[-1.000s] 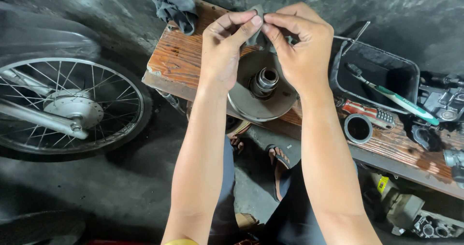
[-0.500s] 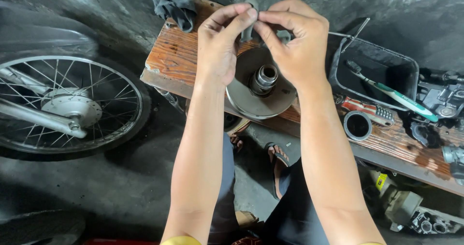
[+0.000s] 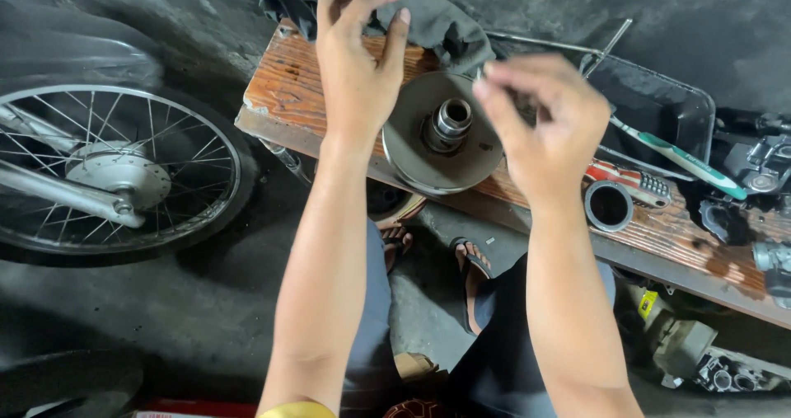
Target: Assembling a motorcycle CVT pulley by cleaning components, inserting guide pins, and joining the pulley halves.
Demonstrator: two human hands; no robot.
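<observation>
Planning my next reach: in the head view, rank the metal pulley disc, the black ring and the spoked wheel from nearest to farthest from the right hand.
From the right hand:
1. Metal pulley disc, just left of it on the plank.
2. Black ring, lower right of it.
3. Spoked wheel, far left on the floor.

A dark, stained concrete floor fills the scene, grey and worn, under dim, even light. A reddish wooden bench, its top scuffed, runs from the upper middle toward the right edge. A spoked motorcycle wheel stands off the bench's left end. Engine parts lie on the floor below the bench's right end.
</observation>
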